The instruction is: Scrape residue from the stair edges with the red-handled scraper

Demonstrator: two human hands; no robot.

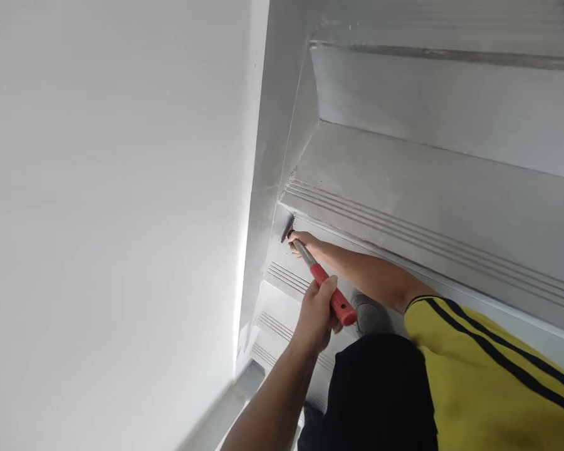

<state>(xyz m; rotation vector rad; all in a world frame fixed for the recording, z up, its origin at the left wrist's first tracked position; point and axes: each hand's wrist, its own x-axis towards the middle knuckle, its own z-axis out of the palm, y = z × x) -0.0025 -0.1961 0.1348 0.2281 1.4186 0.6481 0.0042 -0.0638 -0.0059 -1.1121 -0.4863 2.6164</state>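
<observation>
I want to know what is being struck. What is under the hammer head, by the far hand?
The hammer head sits at the corner below the stair nosing, by the wall. The right hand is beside it. Whatever it may hold there is hidden by its fingers.

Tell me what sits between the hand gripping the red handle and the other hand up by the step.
The hammer's metal shaft, spanning left hand to right hand in the head view.

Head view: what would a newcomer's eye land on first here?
The red-handled hammer at centre, gripped by one hand, its head against the corner where a grey stair step meets the white wall. The other hand rests at the hammer's head. A yellow sleeve with dark stripes fills the lower right.
</observation>
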